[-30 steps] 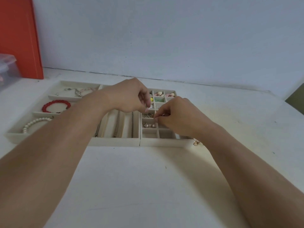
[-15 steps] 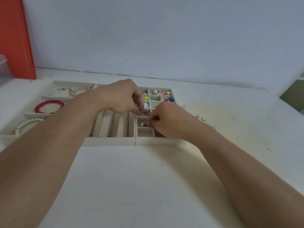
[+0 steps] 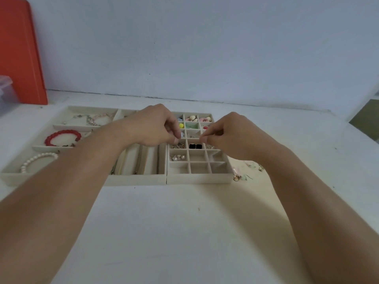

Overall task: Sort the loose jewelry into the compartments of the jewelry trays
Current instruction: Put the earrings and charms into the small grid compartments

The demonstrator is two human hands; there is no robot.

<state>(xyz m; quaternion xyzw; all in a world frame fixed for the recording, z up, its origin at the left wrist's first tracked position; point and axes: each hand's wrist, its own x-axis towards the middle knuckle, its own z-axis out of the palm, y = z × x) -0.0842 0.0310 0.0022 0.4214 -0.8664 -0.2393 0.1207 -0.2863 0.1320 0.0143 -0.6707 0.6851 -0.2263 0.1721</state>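
Note:
Three beige jewelry trays stand side by side. The grid tray point(image 3: 199, 179) holds coloured studs at the back, black square earrings point(image 3: 195, 146), gold hoops point(image 3: 178, 145) and pearl studs point(image 3: 178, 157). My left hand point(image 3: 155, 128) hovers over the grid's left column with its fingers curled. My right hand point(image 3: 227, 136) hovers over the right column, thumb and forefinger pinched together. Nothing shows between either hand's fingertips. Loose earrings point(image 3: 239, 177) lie on the table by the tray's right front corner.
The middle tray point(image 3: 135, 179) holds chains in long slots. The left tray point(image 3: 12, 177) holds a red bead bracelet point(image 3: 61, 137) and a pearl bracelet point(image 3: 37, 160). An orange board point(image 3: 18, 58) and a clear plastic box point(image 3: 6, 93) stand at the far left.
Both hands have risen from the grid tray's middle compartments and moved apart, uncovering the black earrings and the front cells.

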